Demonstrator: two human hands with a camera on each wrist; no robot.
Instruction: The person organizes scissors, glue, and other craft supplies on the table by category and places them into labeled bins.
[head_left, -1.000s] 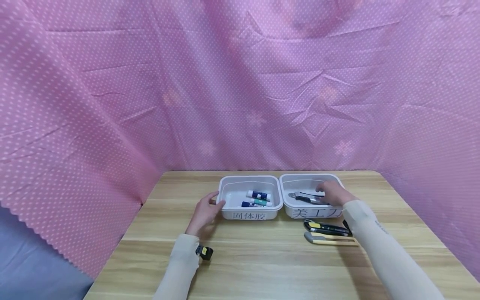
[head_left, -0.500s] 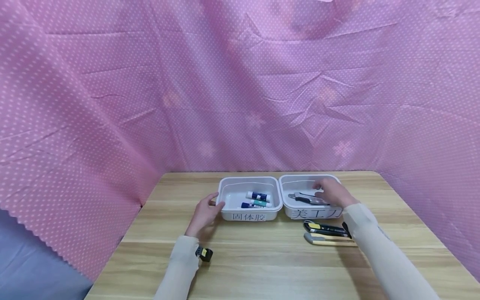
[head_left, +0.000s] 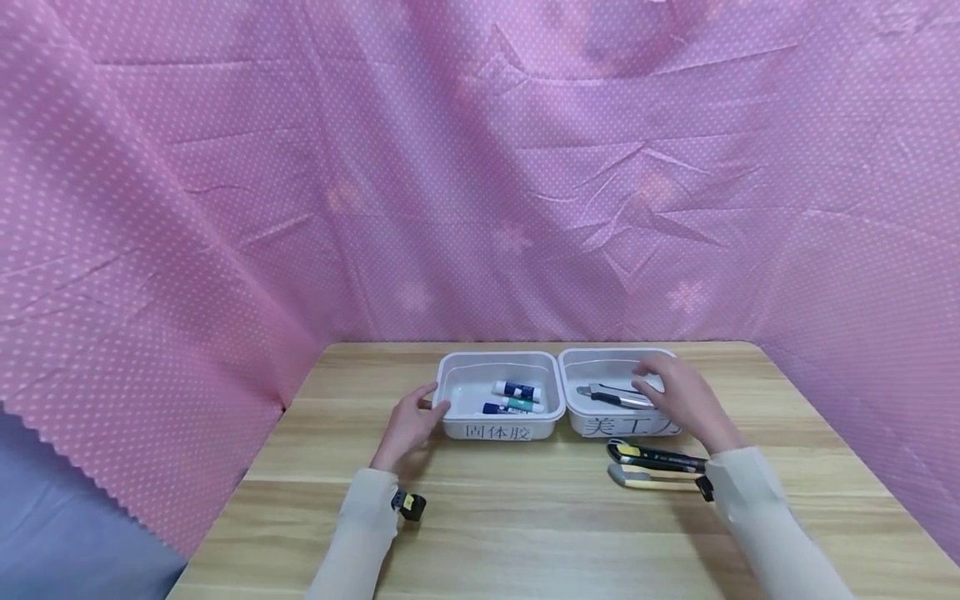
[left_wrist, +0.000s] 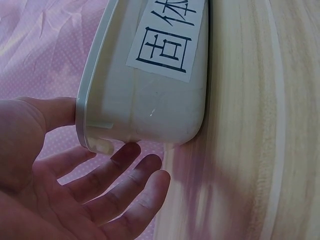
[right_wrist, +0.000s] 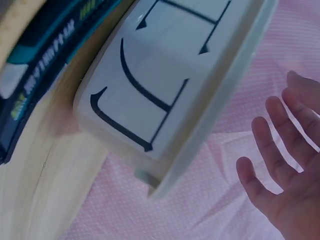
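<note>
My left hand (head_left: 411,425) is at the near left corner of a white plastic box (left_wrist: 150,110), its thumb at the rim and fingers curved along the outer wall. Inside that box lie several glue sticks (head_left: 517,390), with dark blue and green labels. Over the right side of a second white box (head_left: 573,360) hovers my right hand (head_left: 678,400), fingers spread and loosely bent, holding nothing. Below it in that box a utility knife (head_left: 618,398) with a grey and black handle lies flat. The right wrist view shows the right hand's fingers apart from the box rim.
In front of the right box, a black and yellow utility knife (head_left: 656,457) and a pale yellow one with a grey end (head_left: 651,478) lie on the wooden table (head_left: 510,533). Both boxes stand side by side with paper labels in front. Pink dotted cloth (head_left: 480,167) hangs behind.
My right hand has drawn back and up a little from the utility knife in the right box, its forearm shifting toward me. The left hand has stayed in place.
</note>
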